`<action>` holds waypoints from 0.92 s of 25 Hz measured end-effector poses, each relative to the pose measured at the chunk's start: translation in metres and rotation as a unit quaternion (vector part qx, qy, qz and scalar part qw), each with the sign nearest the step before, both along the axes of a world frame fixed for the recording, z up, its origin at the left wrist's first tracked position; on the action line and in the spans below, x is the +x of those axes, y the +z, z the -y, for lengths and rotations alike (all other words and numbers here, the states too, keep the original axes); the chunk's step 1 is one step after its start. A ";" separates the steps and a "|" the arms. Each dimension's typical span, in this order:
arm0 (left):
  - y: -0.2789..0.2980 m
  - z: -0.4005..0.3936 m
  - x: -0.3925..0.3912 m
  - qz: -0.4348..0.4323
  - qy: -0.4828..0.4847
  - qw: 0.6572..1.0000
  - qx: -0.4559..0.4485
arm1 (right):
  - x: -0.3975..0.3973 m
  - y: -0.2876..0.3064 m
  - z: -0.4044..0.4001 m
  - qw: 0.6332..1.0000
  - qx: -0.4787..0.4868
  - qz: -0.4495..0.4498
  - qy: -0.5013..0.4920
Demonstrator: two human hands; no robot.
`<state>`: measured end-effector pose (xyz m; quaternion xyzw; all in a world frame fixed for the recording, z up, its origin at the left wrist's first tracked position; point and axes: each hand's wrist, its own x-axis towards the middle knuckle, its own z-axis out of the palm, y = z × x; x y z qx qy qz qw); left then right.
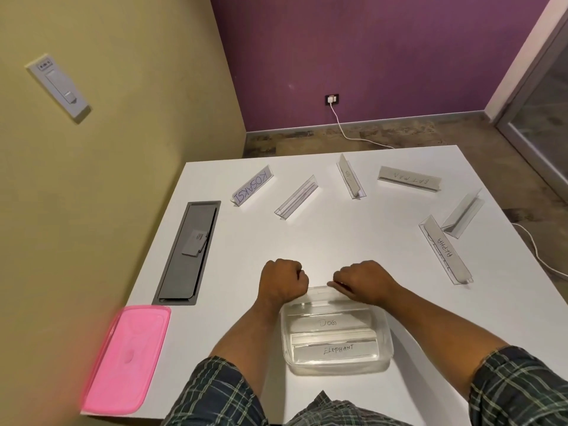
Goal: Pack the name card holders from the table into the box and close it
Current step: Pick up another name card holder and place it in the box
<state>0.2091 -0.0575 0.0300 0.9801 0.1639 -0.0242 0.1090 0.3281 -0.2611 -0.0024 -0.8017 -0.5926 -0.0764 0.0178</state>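
A clear plastic box [385,339] stands on the white table [353,235] in front of me. Inside it lie two name card holders, marked DOG [329,322] and ELEPHANT [338,349]. My left hand [284,282] and my right hand [364,282] are curled at the box's far rim and hold a transparent holder [321,293] between them, over the box's far edge. Several more holders lie across the far half of the table: KOSAKSI [252,190], a blank clear one [297,198], a narrow one [351,177], BATMAN [409,179], another blank one [463,214] and ALPHA [444,249].
The pink lid [127,358] lies flat at the table's near left corner. A grey cable hatch [188,253] is set into the table at the left. A white cable [344,130] runs over the floor behind the table. A yellow wall borders the left side.
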 end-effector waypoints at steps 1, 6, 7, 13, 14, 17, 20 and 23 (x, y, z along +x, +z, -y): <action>0.001 -0.006 0.004 0.003 0.026 0.999 -0.020 | 0.006 0.004 -0.005 0.999 -0.001 -0.012 -0.036; 0.002 -0.041 0.032 -0.007 0.082 0.995 -0.063 | 0.046 0.019 -0.035 0.985 -0.027 -0.073 -0.157; 0.002 -0.048 0.039 -0.010 0.087 0.994 -0.067 | 0.056 0.020 -0.043 0.981 -0.040 -0.086 -0.169; -0.011 -0.089 0.089 -0.026 0.113 0.988 -0.099 | 0.118 0.019 -0.099 0.933 -0.056 -0.229 -0.273; -0.015 -0.096 0.099 -0.025 0.121 0.986 -0.108 | 0.129 0.018 -0.110 0.923 -0.055 -0.255 -0.283; -0.030 -0.116 0.126 -0.015 0.147 0.979 -0.143 | 0.156 0.008 -0.143 0.902 -0.053 -0.316 -0.291; -0.045 -0.132 0.145 -0.008 0.172 0.968 -0.183 | 0.170 -0.009 -0.170 0.890 -0.044 -0.356 -0.282; -0.062 -0.148 0.165 0.024 0.202 0.952 -0.227 | 0.176 -0.030 -0.198 0.879 -0.039 -0.401 -0.257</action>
